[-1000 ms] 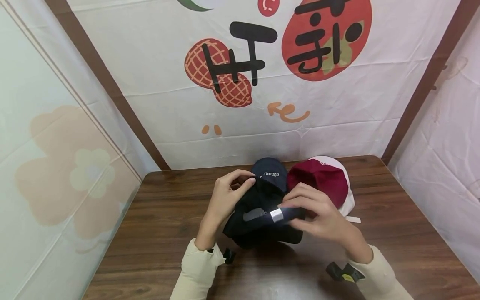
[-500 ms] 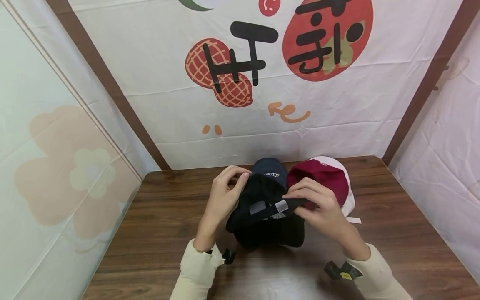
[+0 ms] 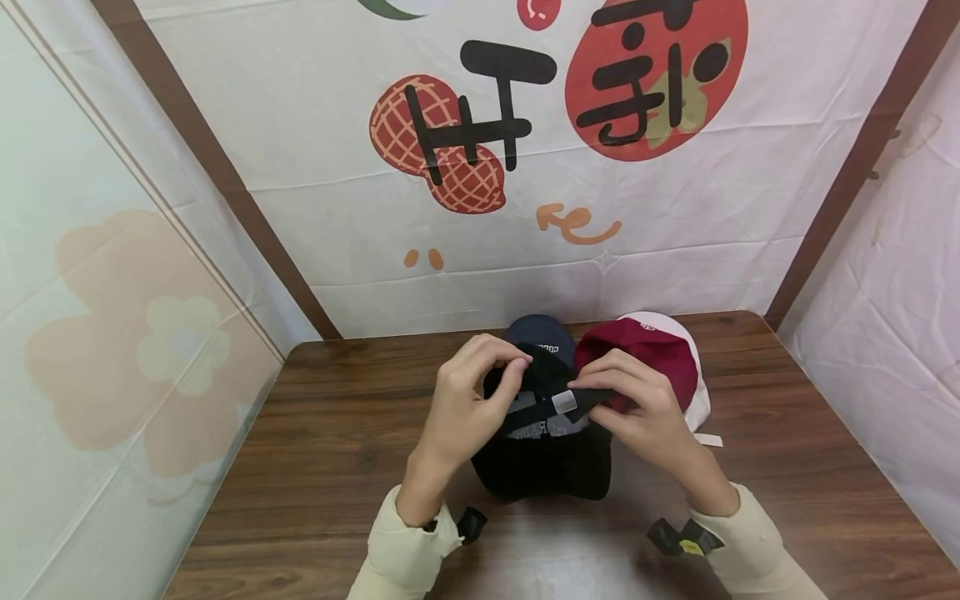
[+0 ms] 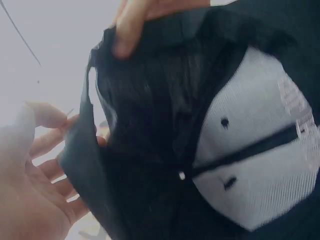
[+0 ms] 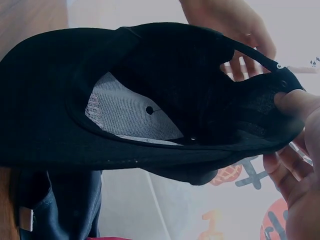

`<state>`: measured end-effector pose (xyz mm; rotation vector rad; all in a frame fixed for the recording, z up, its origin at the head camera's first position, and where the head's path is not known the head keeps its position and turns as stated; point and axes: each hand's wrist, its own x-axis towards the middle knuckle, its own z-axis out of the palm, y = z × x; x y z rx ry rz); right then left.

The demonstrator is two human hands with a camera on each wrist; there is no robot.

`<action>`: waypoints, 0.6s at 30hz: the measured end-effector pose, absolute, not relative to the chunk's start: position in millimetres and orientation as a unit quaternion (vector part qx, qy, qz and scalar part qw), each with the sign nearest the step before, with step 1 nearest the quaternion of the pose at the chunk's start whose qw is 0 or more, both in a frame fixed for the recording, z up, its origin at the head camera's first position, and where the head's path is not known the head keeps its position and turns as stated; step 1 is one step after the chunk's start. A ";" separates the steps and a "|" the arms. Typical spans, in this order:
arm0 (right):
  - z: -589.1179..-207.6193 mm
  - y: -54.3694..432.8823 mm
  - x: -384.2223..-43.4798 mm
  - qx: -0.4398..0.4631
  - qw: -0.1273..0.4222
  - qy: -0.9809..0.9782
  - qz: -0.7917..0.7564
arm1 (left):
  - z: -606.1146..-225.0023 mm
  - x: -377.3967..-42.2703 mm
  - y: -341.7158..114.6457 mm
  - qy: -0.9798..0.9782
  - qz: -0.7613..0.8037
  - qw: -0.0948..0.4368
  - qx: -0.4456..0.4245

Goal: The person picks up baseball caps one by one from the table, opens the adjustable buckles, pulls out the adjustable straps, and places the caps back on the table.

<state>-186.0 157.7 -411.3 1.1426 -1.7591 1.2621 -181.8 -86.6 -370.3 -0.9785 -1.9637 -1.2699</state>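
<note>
A black baseball cap is held above the table, its brim toward me and its hollow inside showing. Pale mesh backing lines the front panel in the left wrist view. My left hand pinches the cap's back edge by the adjusting strap, thumb and forefinger together, the other fingers behind the strap. My right hand grips the side rim near a silvery label, with its thumb on the inside in the right wrist view. The cap's outside is mostly hidden.
Behind the held cap, a navy cap with white lettering rests at the table's back edge. A maroon cap overlaps a white cap beside it. A printed cloth hangs behind the wooden table.
My left hand has moved right along the cap's back edge toward my right hand. The cap's inside has turned more into view, showing the pale backing. My right hand keeps its hold.
</note>
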 end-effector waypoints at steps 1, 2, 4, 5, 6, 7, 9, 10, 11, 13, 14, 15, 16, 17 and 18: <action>-411.6 157.9 -186.1 0.437 0.339 -0.677 0.485 | -369.5 -179.6 -83.8 -0.737 -0.473 0.301 -0.377; -411.7 158.1 -186.1 0.435 0.339 -0.679 0.485 | -369.3 -177.5 -81.2 -0.735 -0.468 0.302 -0.386; -412.0 158.3 -185.8 0.431 0.337 -0.682 0.486 | -369.9 -173.5 -76.7 -0.737 -0.459 0.295 -0.399; -412.4 158.3 -185.6 0.429 0.335 -0.683 0.486 | -370.5 -171.8 -74.6 -0.738 -0.455 0.293 -0.404; -412.6 158.4 -185.5 0.428 0.334 -0.685 0.487 | -371.1 -170.4 -72.7 -0.739 -0.451 0.291 -0.407; -413.0 158.4 -185.5 0.427 0.333 -0.685 0.487 | -372.0 -169.4 -70.8 -0.741 -0.446 0.289 -0.411; -413.1 158.1 -185.9 0.426 0.332 -0.686 0.487 | -373.3 -167.9 -67.4 -0.743 -0.438 0.289 -0.415; -413.2 158.1 -186.4 0.427 0.332 -0.685 0.488 | -373.8 -167.5 -65.9 -0.743 -0.435 0.290 -0.417; -413.4 158.1 -187.0 0.427 0.332 -0.684 0.490 | -374.1 -167.2 -64.4 -0.744 -0.434 0.290 -0.418; -413.2 158.0 -188.3 0.426 0.335 -0.682 0.492 | -374.7 -167.2 -61.3 -0.744 -0.427 0.295 -0.421; -413.1 157.8 -188.9 0.424 0.335 -0.681 0.493 | -375.0 -167.2 -59.8 -0.744 -0.422 0.298 -0.422; -413.4 157.7 -189.5 0.423 0.337 -0.681 0.494 | -375.5 -167.2 -58.5 -0.746 -0.418 0.302 -0.422; -413.6 157.6 -190.0 0.422 0.338 -0.680 0.496 | -376.0 -167.3 -57.1 -0.748 -0.412 0.305 -0.422; -413.9 157.3 -190.2 0.420 0.339 -0.680 0.497 | -376.7 -167.3 -55.7 -0.750 -0.407 0.308 -0.421; -414.2 157.2 -190.6 0.419 0.341 -0.679 0.497 | -377.6 -167.4 -54.5 -0.753 -0.400 0.312 -0.419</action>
